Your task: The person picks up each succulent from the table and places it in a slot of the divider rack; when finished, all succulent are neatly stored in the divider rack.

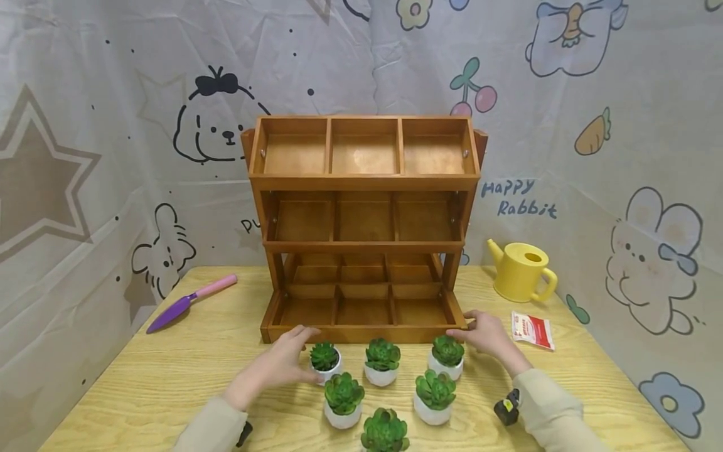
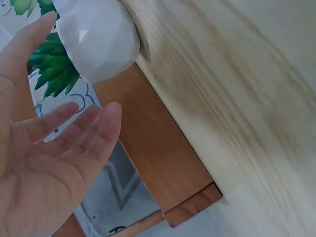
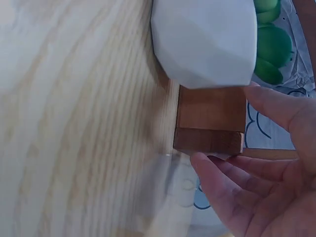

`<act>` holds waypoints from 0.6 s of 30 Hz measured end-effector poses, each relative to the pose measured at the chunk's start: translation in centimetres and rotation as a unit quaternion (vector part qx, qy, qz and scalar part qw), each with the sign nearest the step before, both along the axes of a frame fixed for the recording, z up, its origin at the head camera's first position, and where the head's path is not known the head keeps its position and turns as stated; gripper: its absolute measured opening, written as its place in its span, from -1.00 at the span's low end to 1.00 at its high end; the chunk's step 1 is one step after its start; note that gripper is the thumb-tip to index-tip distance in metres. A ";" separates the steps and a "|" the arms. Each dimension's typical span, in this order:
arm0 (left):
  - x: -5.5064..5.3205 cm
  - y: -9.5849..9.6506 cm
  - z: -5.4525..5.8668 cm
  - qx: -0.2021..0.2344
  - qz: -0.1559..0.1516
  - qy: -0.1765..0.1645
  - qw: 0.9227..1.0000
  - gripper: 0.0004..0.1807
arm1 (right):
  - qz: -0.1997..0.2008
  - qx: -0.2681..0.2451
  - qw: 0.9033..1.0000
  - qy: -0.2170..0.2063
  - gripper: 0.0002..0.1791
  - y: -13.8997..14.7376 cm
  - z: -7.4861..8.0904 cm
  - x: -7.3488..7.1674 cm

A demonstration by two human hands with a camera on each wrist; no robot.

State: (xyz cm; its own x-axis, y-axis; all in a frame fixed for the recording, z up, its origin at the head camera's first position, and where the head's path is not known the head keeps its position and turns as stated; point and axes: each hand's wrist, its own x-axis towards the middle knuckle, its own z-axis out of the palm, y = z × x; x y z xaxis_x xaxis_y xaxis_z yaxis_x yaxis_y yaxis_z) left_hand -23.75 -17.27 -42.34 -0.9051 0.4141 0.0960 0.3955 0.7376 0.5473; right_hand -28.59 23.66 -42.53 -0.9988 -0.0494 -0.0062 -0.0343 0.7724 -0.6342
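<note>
My left hand [image 1: 282, 359] is beside the left potted succulent [image 1: 324, 359], its thumb close to the white pot [image 2: 101, 42]. Its fingers are spread and loosely bent, with nothing held between them in the left wrist view. Near the front right corner of the wooden shelf [image 1: 361, 334] is my right hand [image 1: 487, 334], its thumb by the right potted succulent [image 1: 447, 351]. In the right wrist view, the fingers [image 3: 217, 185] lie at the shelf's corner [image 3: 210, 140], apart from the thumb; whether they touch it is unclear.
More potted succulents [image 1: 382, 361] stand in front of the shelf, one [image 1: 385, 432] cut by the lower frame edge. A purple trowel with a pink handle [image 1: 192, 302] lies left. At right are a yellow watering can [image 1: 516, 273] and a red-and-white packet [image 1: 533, 331]. Printed cloth [image 1: 638, 157] surrounds the table.
</note>
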 end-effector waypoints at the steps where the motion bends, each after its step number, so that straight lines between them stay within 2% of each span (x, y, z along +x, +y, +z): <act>1: -0.1 0.1 -0.1 -0.001 -0.005 0.001 1.000 -0.10 | -0.001 -0.007 1.000 0.000 -0.21 0.0 -0.1 -0.1; 8: -0.6 0.5 -1.1 -0.004 -0.039 0.015 0.999 -0.15 | -0.010 -0.017 1.000 -0.003 -0.24 -0.2 -0.5 -0.3; 13: -1.2 0.6 -1.7 -0.017 -0.056 0.032 0.998 -0.27 | -0.013 -0.016 1.000 -0.008 -0.22 -0.2 -0.7 -0.5; 18: -1.5 0.6 -2.1 -0.007 -0.071 0.035 0.997 -0.42 | -0.013 -0.006 1.000 -0.005 -0.20 -0.3 -0.5 -0.7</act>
State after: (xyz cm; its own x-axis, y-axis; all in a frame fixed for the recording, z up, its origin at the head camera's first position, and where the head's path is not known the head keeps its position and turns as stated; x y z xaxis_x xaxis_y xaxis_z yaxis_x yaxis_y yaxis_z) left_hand -25.24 -16.65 -44.45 -0.8281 0.5400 0.1506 0.5341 0.6783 0.5047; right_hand -29.26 23.40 -43.07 -0.9996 -0.0239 -0.0163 -0.0078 0.7647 -0.6444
